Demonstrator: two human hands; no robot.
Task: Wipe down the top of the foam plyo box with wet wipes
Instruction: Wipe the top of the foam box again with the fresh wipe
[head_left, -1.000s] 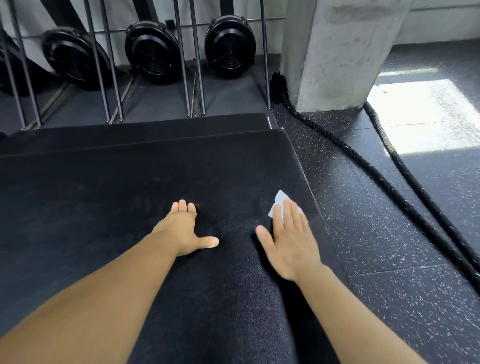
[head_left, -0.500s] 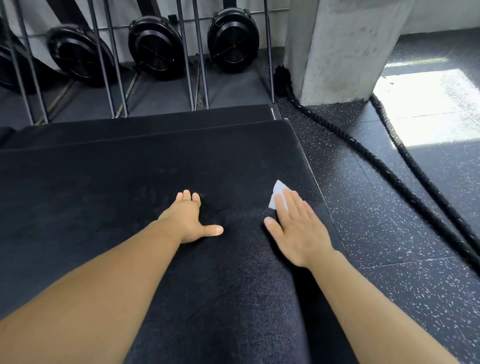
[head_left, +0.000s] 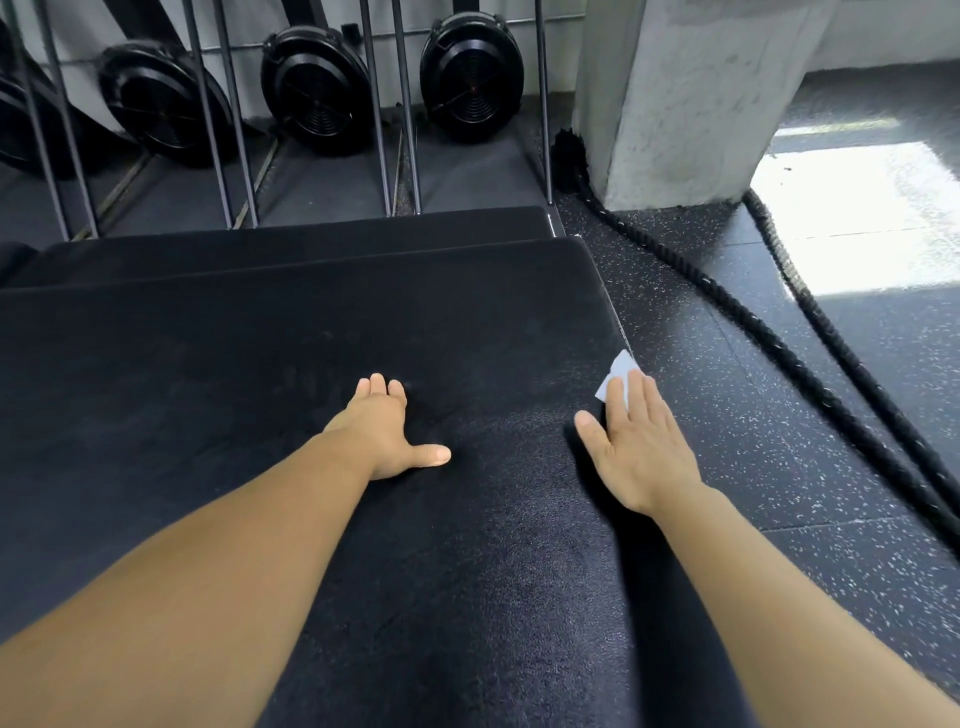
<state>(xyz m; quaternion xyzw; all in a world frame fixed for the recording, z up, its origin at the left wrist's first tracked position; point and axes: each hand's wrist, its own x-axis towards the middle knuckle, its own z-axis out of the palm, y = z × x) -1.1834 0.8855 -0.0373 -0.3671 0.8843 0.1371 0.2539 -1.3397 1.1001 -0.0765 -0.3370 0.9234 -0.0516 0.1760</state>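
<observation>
While the left hand (head_left: 382, 434) lies flat with straight fingers on the black foam plyo box (head_left: 218, 374), thumb splayed, the right hand (head_left: 636, 449) presses a white wet wipe (head_left: 615, 375) under straight fingers at the box's right edge — beside the speckled rubber floor (head_left: 779, 467) and a battle rope (head_left: 810, 395).

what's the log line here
left hand: flat on black foam plyo box | right hand: presses white wet wipe at right edge
</observation>
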